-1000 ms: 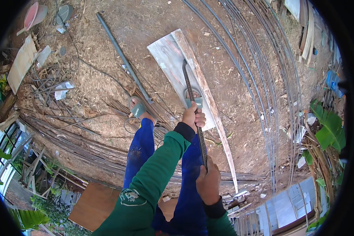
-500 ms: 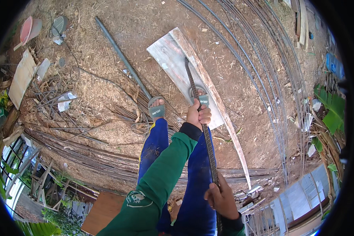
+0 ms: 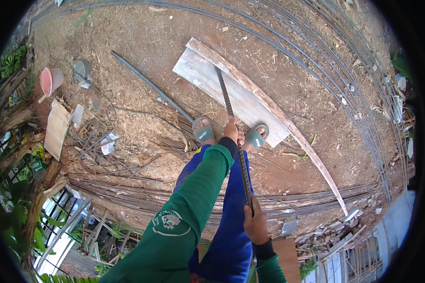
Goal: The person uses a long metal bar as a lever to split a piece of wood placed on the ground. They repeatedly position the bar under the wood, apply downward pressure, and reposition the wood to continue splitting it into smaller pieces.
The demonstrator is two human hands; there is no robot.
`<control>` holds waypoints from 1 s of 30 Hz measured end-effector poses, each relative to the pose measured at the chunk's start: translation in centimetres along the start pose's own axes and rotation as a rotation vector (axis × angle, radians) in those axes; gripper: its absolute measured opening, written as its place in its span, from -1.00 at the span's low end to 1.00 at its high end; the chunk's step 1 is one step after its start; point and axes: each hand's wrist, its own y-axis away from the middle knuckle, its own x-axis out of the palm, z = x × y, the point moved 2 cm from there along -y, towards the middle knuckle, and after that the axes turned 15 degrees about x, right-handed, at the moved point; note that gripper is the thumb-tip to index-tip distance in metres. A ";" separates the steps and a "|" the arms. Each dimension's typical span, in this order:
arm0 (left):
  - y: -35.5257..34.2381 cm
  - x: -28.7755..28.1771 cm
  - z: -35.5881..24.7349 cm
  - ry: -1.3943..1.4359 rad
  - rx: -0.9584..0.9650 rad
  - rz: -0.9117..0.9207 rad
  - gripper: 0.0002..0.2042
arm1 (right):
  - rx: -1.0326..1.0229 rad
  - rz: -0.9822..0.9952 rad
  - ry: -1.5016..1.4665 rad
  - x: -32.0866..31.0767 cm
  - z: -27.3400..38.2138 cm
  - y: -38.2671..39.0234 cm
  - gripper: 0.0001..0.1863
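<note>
While both fists stay out of the dirt, the left hand (image 3: 231,130) and right hand (image 3: 256,224) clench the steel bar (image 3: 236,141), whose far tip rests on the plank (image 3: 212,78) beyond the fingers.

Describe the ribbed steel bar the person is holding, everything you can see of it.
The ribbed steel bar is long, thin, dark grey-brown, with ridges along its length, and looks straight. It slants from the pale wooden board, where its far end rests, back toward the person. The left hand grips it near the middle, between the two sandalled feet; the right hand grips it lower, closer to the body. Its near end is hidden behind that hand.
</note>
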 end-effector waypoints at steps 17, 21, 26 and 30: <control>1.0 2.9 1.1 -0.264 0.185 -0.033 -0.42 | 0.051 0.036 -0.060 -1.2 -6.2 -4.1 -0.51; -1.2 3.6 2.9 -0.303 0.151 -0.104 -0.45 | 0.080 -0.121 0.097 0.0 -12.3 -7.7 -0.59; -6.1 4.3 4.7 -0.572 0.138 -0.124 -0.49 | 0.167 -0.211 0.155 1.2 -19.8 -16.3 -0.71; -10.7 3.0 6.3 -0.802 0.171 -0.165 -0.57 | 0.216 -0.288 0.259 2.6 -25.1 -22.2 -0.73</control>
